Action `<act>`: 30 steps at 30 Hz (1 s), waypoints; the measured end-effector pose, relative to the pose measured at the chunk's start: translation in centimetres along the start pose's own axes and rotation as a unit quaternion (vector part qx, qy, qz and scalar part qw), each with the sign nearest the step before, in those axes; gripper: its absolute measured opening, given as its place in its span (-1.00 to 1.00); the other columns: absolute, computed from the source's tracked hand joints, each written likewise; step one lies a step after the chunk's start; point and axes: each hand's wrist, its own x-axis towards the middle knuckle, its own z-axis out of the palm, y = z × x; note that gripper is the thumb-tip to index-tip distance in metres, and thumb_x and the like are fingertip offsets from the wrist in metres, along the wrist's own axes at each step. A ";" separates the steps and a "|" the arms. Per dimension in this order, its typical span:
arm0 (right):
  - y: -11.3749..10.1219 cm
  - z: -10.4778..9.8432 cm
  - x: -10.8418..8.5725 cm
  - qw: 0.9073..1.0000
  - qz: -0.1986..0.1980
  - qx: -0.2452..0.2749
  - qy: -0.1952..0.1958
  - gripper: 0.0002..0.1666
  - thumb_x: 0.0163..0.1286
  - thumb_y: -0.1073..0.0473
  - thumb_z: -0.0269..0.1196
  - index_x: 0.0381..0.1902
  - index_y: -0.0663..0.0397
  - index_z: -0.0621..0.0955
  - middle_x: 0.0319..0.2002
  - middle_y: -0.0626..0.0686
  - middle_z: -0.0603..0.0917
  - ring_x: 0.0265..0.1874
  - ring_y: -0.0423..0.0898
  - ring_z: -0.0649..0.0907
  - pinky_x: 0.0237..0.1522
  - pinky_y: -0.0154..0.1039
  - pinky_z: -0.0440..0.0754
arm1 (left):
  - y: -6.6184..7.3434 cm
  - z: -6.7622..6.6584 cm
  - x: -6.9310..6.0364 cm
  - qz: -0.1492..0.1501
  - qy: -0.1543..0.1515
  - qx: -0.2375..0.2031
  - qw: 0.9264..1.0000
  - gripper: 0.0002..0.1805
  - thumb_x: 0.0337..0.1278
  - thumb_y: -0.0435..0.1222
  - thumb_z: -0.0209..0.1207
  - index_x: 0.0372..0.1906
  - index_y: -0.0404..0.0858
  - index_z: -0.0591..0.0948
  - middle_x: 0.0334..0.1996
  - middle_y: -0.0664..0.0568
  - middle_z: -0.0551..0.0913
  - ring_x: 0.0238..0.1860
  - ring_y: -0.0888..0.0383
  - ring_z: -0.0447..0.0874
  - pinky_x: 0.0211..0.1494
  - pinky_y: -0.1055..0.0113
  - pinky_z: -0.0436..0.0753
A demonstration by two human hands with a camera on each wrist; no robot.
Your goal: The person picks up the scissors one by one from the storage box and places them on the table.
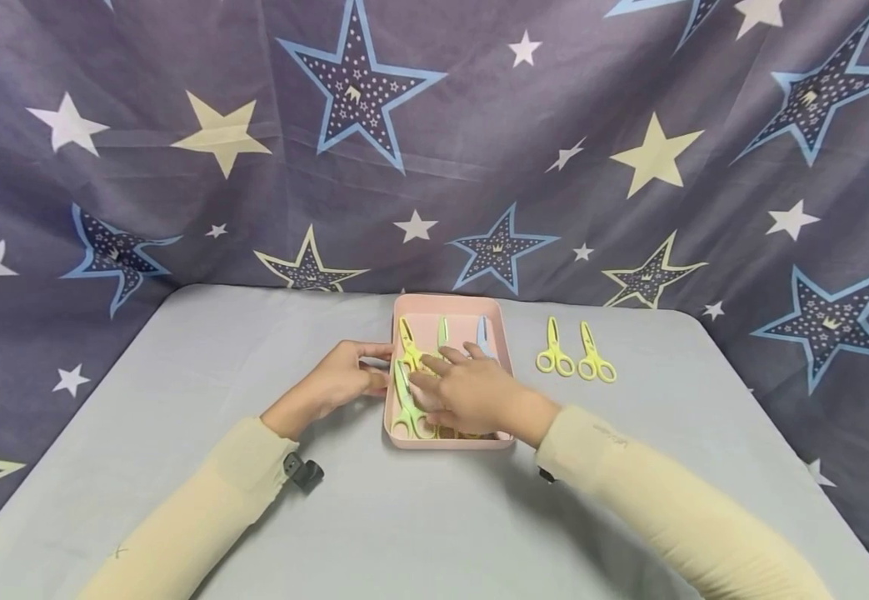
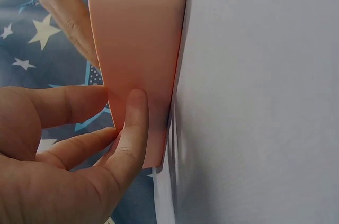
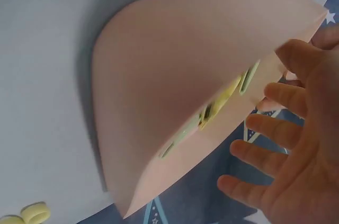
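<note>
A pink tray [image 1: 449,305] stands on the table with several plastic scissors inside. My left hand [image 1: 332,383] grips its left side wall; in the left wrist view one digit lies on the outer wall [image 2: 140,38] while other fingertips meet the rim. Over the tray hovers my right hand [image 1: 471,392], its fingers spread and holding nothing. Yellow scissors [image 1: 408,342] lie at the tray's upper left, with light green scissors [image 1: 407,408] below them. Farther right are another green pair [image 1: 443,332] and a blue pair [image 1: 482,329]. My right hand partly covers the scissors beneath it.
Two yellow scissors, one nearer the tray [image 1: 553,348] and one farther right [image 1: 593,354], lie on the grey table [image 1: 269,517]. A dark star-patterned curtain [image 1: 479,192] hangs behind the table's far edge.
</note>
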 end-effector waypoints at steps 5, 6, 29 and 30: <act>-0.9 0.1 0.8 1.000 -0.027 -0.013 0.011 -0.19 0.46 -0.33 0.19 0.54 -0.18 0.37 0.48 0.07 0.42 0.43 0.13 0.43 0.41 0.22 0.50 | 0.1 0.0 0.0 0.001 -0.001 0.000 1.000 -0.33 0.19 -0.62 0.14 0.45 -0.52 0.34 0.33 -0.38 0.49 0.10 -0.17 0.73 0.09 0.23 0.81; -1.0 0.2 0.9 0.999 -0.033 -0.014 0.014 -0.19 0.44 -0.33 0.21 0.53 -0.16 0.39 0.45 0.06 0.46 0.40 0.11 0.46 0.37 0.19 0.55 | 0.1 0.0 0.0 0.002 -0.001 0.000 1.000 -0.33 0.19 -0.62 0.14 0.45 -0.52 0.34 0.33 -0.38 0.49 0.10 -0.17 0.72 0.09 0.22 0.81; -1.6 1.3 2.4 0.990 -0.122 0.051 0.046 -0.65 0.30 0.16 0.42 0.06 -0.13 0.75 0.05 -0.01 0.64 0.00 -0.07 0.62 0.16 -0.25 0.67 | 0.1 0.1 -0.1 0.001 0.005 0.003 1.000 -0.32 0.17 -0.63 0.16 0.45 -0.50 0.35 0.33 -0.39 0.49 0.07 -0.15 0.74 0.07 0.23 0.82; -1.7 1.4 2.5 0.990 -0.124 0.048 0.047 -0.62 0.29 0.17 0.41 0.08 -0.14 0.74 0.07 -0.02 0.65 0.01 -0.06 0.61 0.17 -0.24 0.67 | 0.1 0.1 -0.1 0.000 0.005 0.005 1.000 -0.32 0.17 -0.62 0.16 0.45 -0.49 0.36 0.33 -0.38 0.49 0.06 -0.13 0.75 0.07 0.23 0.82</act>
